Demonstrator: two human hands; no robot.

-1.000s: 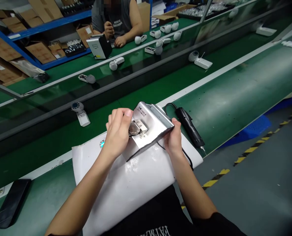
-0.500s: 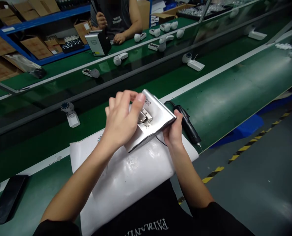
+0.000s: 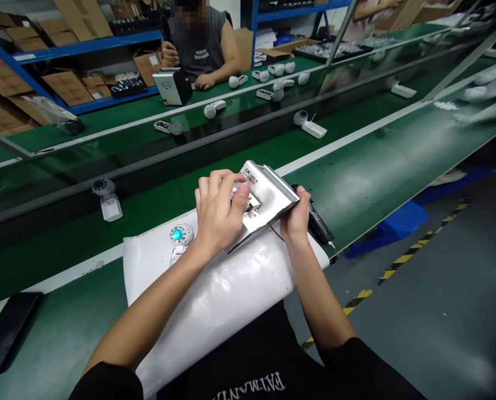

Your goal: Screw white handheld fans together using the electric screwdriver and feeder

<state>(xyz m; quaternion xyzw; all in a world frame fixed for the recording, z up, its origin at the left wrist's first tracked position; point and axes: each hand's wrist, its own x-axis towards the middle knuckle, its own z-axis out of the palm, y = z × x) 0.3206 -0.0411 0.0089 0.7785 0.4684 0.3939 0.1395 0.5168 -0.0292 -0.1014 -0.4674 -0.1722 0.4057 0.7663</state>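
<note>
A silver metal screw feeder [image 3: 258, 191], lettered on its face, is tilted between my hands above the white mat. My right hand [image 3: 297, 218] grips its right edge, thumb on top. The bent fingers and thumb of my left hand [image 3: 221, 210] rest on its face at the small metal mechanism [image 3: 252, 204], partly covering it; the fingertips are partly hidden. Behind the feeder, close to my right hand, lies a black electric screwdriver [image 3: 321, 225]. Left of my left wrist, on the white mat [image 3: 214, 305], sits a small white device with a lit blue centre [image 3: 178, 234].
Several white devices stand along the green conveyor belt, one at the left [image 3: 111, 206], another farther back [image 3: 313, 129]. A black phone [image 3: 10, 333] lies at the left. Across the line a person sits by another boxy feeder [image 3: 169, 89]. A blue stool [image 3: 398, 222] stands on the floor.
My left hand has shifted right and down over the feeder's face, off its top edge. The feeder is slightly lower, and the blue-lit device has come into view as the camera turned.
</note>
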